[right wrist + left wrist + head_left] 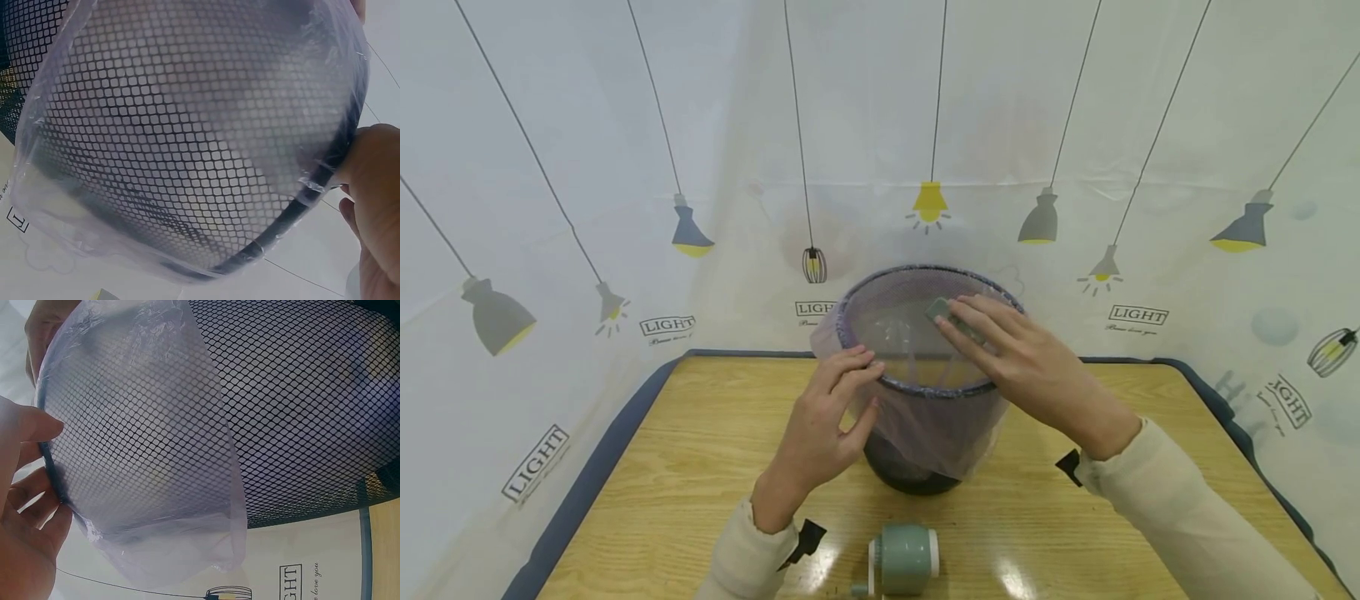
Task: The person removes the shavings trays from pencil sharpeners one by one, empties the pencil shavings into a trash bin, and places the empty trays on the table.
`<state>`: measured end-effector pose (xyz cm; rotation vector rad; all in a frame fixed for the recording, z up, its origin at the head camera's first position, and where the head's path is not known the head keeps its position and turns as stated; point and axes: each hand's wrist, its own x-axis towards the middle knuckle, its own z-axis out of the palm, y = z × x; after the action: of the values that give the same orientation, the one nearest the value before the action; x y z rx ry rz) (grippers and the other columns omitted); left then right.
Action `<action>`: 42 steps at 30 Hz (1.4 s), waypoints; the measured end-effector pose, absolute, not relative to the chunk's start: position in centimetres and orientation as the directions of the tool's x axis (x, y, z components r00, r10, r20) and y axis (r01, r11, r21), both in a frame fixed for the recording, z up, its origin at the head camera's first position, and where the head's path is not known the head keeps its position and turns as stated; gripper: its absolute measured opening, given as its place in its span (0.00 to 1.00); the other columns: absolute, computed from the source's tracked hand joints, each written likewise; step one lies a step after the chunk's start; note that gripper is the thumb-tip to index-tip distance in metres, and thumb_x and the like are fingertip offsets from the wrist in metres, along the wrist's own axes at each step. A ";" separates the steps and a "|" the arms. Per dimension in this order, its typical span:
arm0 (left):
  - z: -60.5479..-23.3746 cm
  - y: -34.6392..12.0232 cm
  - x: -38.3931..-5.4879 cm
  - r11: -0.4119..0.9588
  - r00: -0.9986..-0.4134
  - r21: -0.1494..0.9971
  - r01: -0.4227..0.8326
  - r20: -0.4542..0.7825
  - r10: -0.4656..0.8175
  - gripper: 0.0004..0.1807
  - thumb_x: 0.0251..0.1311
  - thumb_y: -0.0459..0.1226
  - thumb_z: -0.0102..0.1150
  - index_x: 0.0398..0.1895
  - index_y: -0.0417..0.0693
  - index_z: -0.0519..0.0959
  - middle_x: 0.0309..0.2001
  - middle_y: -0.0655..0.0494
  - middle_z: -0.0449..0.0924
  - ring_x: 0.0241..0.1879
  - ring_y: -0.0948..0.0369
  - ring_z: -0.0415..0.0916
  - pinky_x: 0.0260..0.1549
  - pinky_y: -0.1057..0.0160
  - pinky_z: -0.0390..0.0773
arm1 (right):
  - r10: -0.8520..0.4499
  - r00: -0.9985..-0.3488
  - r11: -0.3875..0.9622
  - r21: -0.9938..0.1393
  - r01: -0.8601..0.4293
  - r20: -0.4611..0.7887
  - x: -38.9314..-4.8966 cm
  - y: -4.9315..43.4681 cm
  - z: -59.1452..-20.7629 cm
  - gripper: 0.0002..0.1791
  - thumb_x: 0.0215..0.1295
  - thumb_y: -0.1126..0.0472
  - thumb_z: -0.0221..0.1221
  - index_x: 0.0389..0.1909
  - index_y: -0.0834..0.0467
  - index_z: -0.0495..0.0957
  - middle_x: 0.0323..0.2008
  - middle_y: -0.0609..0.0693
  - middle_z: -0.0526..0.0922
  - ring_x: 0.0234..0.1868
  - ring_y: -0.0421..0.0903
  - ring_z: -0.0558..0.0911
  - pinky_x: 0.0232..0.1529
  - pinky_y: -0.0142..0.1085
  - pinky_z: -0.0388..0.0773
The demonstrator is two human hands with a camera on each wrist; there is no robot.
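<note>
A black mesh trash can (917,475) stands upright with a thin translucent purple bag (936,429) folded over its rim. My left hand (823,417) rests its fingertips on the rim's near left side, thumb apart from the fingers. Over the can's opening, my right hand (1030,367) grips a small green drawer-like box (938,309), partly hidden by the fingers. That hand's heel is at the right rim. Nearer me, a green and white pencil sharpener (906,558) with a crank lies on the table. The right wrist view shows the bagged mesh wall but not the box.
The wooden table (722,433) has a dark blue edge (625,450). Behind it and at both sides hangs a pale sheet (865,100) printed with lamps. The trash can stands near the table's back edge.
</note>
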<state>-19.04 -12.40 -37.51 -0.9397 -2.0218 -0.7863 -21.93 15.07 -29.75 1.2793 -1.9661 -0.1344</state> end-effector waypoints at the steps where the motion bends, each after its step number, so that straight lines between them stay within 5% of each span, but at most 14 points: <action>1: -37.5 -12.4 -19.0 0.540 -0.441 0.207 0.816 0.827 0.349 0.22 0.55 0.28 0.64 0.55 0.38 0.78 0.58 0.42 0.75 0.64 0.47 0.70 0.63 0.53 0.72 | -0.817 -0.195 0.487 0.468 -0.737 0.542 -21.9 15.0 -29.8 0.41 0.49 0.81 0.67 0.68 0.66 0.68 0.66 0.64 0.70 0.66 0.59 0.70 0.64 0.49 0.72; 18: -37.7 -12.0 -19.1 0.546 -0.412 0.198 0.814 0.859 0.303 0.20 0.54 0.27 0.62 0.53 0.35 0.79 0.55 0.39 0.76 0.62 0.45 0.71 0.63 0.53 0.73 | -0.801 -0.205 0.529 0.506 -0.681 0.563 -22.0 15.0 -29.7 0.38 0.51 0.80 0.65 0.67 0.68 0.68 0.64 0.65 0.72 0.64 0.60 0.72 0.65 0.48 0.72; 26: -37.5 -12.1 -19.1 0.530 -0.419 0.213 0.821 0.855 0.305 0.20 0.55 0.27 0.63 0.53 0.36 0.79 0.56 0.40 0.76 0.62 0.46 0.72 0.62 0.52 0.73 | -0.724 -0.217 0.578 0.403 -0.710 0.655 -22.2 15.4 -30.0 0.35 0.54 0.75 0.66 0.65 0.72 0.68 0.61 0.70 0.72 0.59 0.67 0.74 0.59 0.55 0.75; 36: -37.2 -12.2 -18.9 0.537 -0.443 0.222 0.814 0.834 0.328 0.26 0.56 0.28 0.62 0.60 0.36 0.75 0.58 0.42 0.75 0.63 0.46 0.70 0.64 0.52 0.72 | -0.587 -0.376 0.661 0.156 -0.735 0.717 -21.5 16.3 -29.7 0.40 0.51 0.72 0.71 0.67 0.70 0.66 0.61 0.68 0.70 0.60 0.64 0.73 0.60 0.53 0.74; 42: -37.3 -12.3 -18.8 0.543 -0.435 0.203 0.815 0.833 0.342 0.29 0.55 0.28 0.63 0.63 0.36 0.73 0.58 0.42 0.75 0.63 0.45 0.70 0.63 0.52 0.72 | -0.502 -0.452 0.688 0.024 -0.725 0.737 -21.0 17.3 -30.2 0.41 0.53 0.72 0.71 0.69 0.69 0.65 0.64 0.67 0.68 0.62 0.63 0.71 0.52 0.54 0.78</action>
<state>-18.82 -12.26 -37.27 -0.9332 -2.0107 -0.7827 -20.99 17.31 -30.17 0.9368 -2.1478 0.3815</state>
